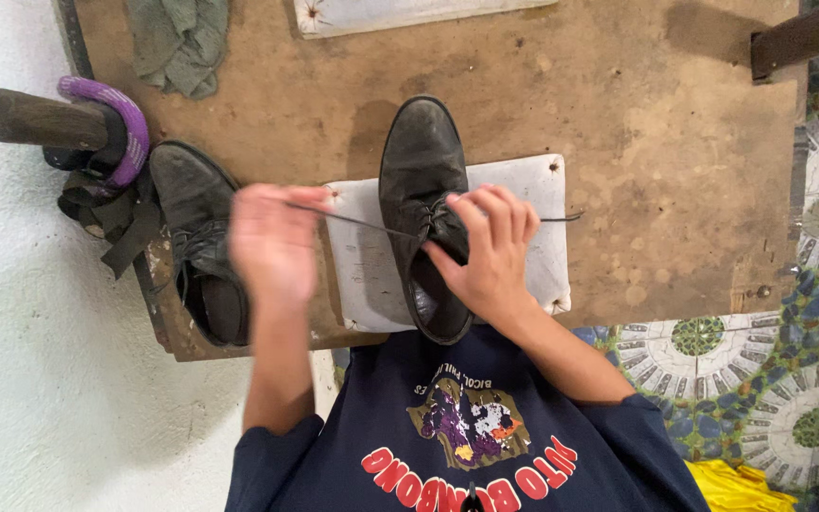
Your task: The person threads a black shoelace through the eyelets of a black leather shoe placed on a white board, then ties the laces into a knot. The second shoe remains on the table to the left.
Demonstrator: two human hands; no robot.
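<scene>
Head view: the black shoe [421, 199] rests on a white board [533, 237] on the counter [618, 114]. The left hand [272, 242] pinches the thin, limp lace [353, 220] taut; the right hand [490, 251], seemingly pinching the other end, steadies the stiff upper.

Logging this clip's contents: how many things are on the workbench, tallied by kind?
Black shoes: 2
White boards: 2
Green cloth: 1
Purple-padded strap bundle: 1
Total: 6
</scene>
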